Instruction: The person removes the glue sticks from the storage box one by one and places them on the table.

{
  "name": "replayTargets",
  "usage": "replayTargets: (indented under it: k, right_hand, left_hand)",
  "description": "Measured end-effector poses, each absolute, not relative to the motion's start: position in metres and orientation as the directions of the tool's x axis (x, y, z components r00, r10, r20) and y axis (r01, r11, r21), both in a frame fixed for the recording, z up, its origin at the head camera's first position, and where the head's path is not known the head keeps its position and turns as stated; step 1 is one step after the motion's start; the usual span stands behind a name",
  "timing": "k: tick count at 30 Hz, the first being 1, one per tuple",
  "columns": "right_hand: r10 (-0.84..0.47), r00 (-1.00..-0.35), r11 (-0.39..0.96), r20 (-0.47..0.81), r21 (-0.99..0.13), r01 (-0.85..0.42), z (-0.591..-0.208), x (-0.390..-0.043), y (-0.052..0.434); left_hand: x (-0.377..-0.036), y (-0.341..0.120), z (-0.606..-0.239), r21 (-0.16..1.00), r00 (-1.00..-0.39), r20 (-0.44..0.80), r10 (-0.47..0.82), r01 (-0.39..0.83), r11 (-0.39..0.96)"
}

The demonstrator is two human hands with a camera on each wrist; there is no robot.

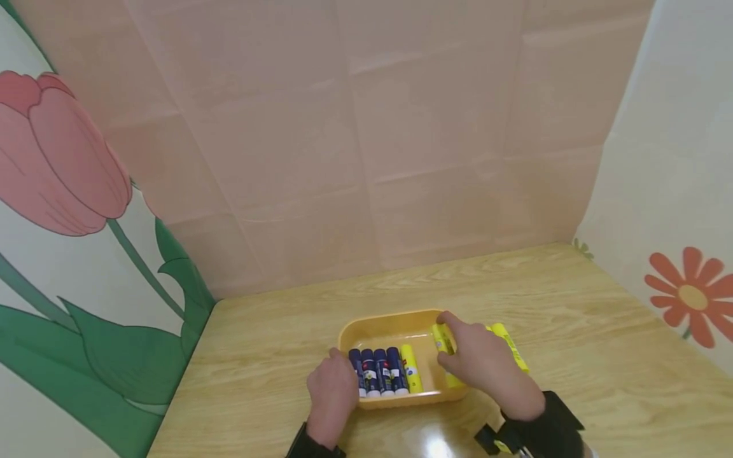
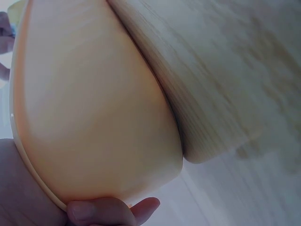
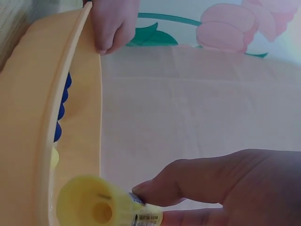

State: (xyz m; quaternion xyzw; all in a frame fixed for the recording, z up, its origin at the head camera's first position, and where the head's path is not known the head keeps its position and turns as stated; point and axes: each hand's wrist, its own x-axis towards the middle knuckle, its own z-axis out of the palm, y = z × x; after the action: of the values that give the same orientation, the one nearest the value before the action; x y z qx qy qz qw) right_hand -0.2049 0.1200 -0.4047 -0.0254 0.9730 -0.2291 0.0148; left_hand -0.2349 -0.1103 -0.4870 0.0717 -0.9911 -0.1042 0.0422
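The wooden surface (image 1: 572,331) carries everything, with pink panels and flower-printed walls standing behind it. Under both hands sits a shallow orange tray (image 1: 378,326). The left hand (image 1: 332,394) holds the tray's near left rim, fingers curled over the edge; the left wrist view shows fingertips (image 2: 113,212) against the tray's outer wall. Just right of that grip, inside the tray, lie 4 dark blue glue sticks (image 1: 378,372) side by side, and 1 yellow glue stick (image 1: 410,369) lies beside the last of them. The right hand (image 1: 483,362) is at the tray's right side, its grip pinching a yellow glue stick (image 3: 101,207) between thumb and fingers, above the tray's right end. Just beyond that hand, on the far right, another yellow glue stick (image 1: 509,346) lies by the tray's right rim.
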Motion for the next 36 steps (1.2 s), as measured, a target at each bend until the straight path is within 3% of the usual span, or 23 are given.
replayTargets:
  k: [14, 36]
  right_hand:
    - [-0.075, -0.997, 0.886, 0.020, -0.457, -0.075, -0.397, -0.206, 0.146]
    - [-0.001, -0.995, 0.878, -0.104, -0.475, 0.049, -0.399, -0.219, 0.199]
  left_hand:
    - [-0.236, -0.111, -0.484, 0.202, -0.988, 0.064, -0.138, -0.123, 0.972]
    - [-0.235, -0.112, -0.487, 0.199, -0.988, 0.085, -0.130, -0.111, 0.974]
